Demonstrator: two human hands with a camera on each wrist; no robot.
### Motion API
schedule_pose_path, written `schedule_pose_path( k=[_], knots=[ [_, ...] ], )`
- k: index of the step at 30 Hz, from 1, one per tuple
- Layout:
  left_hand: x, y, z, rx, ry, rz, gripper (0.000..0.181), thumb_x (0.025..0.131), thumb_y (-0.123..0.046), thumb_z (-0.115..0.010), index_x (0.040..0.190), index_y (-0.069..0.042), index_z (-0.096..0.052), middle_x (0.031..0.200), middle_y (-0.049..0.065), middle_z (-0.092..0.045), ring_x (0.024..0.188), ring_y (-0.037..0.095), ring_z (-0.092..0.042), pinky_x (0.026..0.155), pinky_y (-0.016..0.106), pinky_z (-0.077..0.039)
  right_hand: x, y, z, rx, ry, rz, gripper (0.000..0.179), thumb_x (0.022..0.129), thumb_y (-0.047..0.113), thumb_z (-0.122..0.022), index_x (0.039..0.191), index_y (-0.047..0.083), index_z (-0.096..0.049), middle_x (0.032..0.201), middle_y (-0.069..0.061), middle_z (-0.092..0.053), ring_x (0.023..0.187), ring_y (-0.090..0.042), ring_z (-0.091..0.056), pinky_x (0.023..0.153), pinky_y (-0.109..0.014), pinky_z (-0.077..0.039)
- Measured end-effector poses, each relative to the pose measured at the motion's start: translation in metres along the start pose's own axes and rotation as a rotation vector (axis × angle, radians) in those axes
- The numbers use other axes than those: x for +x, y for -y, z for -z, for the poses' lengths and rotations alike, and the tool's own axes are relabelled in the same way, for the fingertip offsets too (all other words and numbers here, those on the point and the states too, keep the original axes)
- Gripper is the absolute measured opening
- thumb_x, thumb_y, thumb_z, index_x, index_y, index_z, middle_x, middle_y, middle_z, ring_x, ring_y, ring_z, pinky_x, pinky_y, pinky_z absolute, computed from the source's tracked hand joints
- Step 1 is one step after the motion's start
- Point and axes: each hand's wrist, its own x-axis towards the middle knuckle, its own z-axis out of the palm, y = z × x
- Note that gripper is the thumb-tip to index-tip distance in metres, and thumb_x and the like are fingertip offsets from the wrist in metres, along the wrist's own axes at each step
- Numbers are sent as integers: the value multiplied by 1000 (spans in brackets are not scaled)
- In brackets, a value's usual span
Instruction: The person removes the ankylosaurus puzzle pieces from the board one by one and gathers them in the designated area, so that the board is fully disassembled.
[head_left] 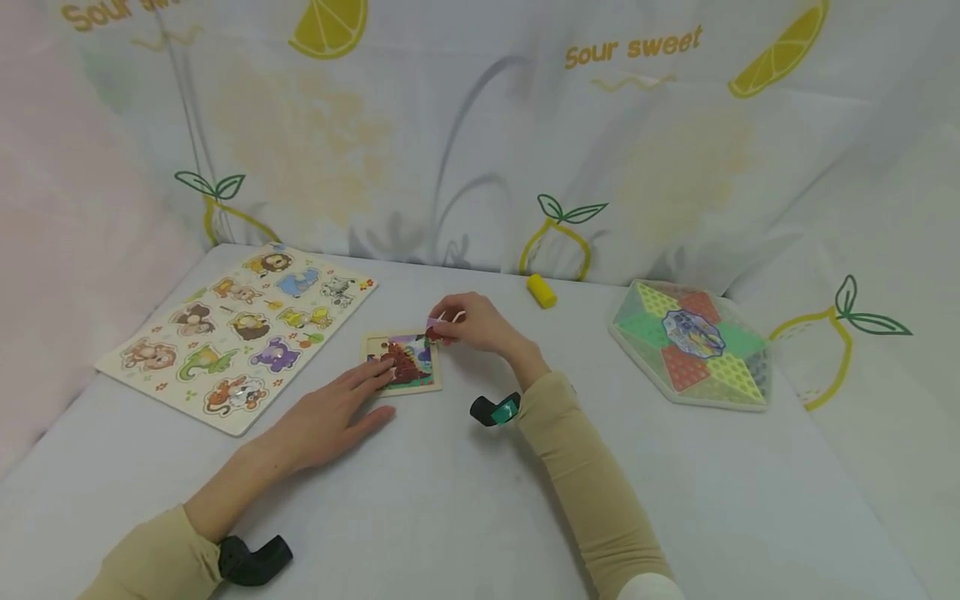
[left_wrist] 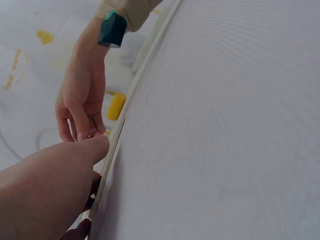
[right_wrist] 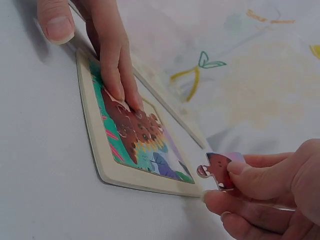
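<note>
A small wooden jigsaw puzzle (head_left: 408, 388) with a reddish-brown dinosaur picture lies in a pale frame on the table. My left hand (head_left: 322, 421) rests over its left side. In the right wrist view, fairly straight left fingers (right_wrist: 112, 75) press on the fitted pieces, with the thumb apart from the frame. Just off the puzzle's upper right corner, my right hand (head_left: 480, 323) pinches a jigsaw piece (right_wrist: 218, 167) between thumb and fingers. That piece is brown with a purple edge and shows part of a face. An unfilled area shows near the puzzle's upper edge, partly hidden by left fingers.
To the left lies a large animal peg board (head_left: 174, 387). A yellow cylinder (head_left: 542, 291) sits behind my right hand. Farther right is a hexagonal box (head_left: 690, 346) with coloured triangles. A lemon-printed cloth (head_left: 420, 125) hangs behind the table.
</note>
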Motion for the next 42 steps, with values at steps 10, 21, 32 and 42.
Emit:
schedule_pose_path(
  k=[10, 21, 32, 42],
  knots=[
    [0, 2, -3, 66, 2, -43, 60, 104, -45, -49, 153, -12, -41, 160, 9, -34, 146, 36, -35, 109, 55, -42, -2, -9, 10, -53, 3, -38, 17, 96, 18, -69, 111, 12, -73, 96, -4, -70, 80, -16, -64, 67, -21, -50],
    [1, 0, 0, 8, -9, -32, 59, 105, -46, -47, 150, -8, -47, 160, 9, -36, 147, 37, -33, 116, 55, -33, -4, -13, 18, -34, 4, -73, 20, 93, 18, -73, 112, 11, -75, 82, -5, -72, 76, -16, -64, 65, -21, -47],
    [0, 0, 2, -19, -14, -24, 56, 104, -44, -49, 149, -9, -48, 160, 7, -37, 146, 33, -36, 110, 56, -41, -6, -17, 21, -58, -13, -122, 18, 93, 17, -72, 108, 8, -73, 90, -7, -69, 76, -18, -62, 66, -20, -49],
    [-1, 0, 2, -31, -20, -30, 55, 104, -42, -51, 148, -9, -48, 159, 7, -39, 146, 32, -37, 110, 55, -41, -4, -22, 18, -179, -22, -155, 19, 92, 23, -74, 106, 9, -74, 96, -4, -69, 85, -19, -58, 72, -22, -47]
  ],
)
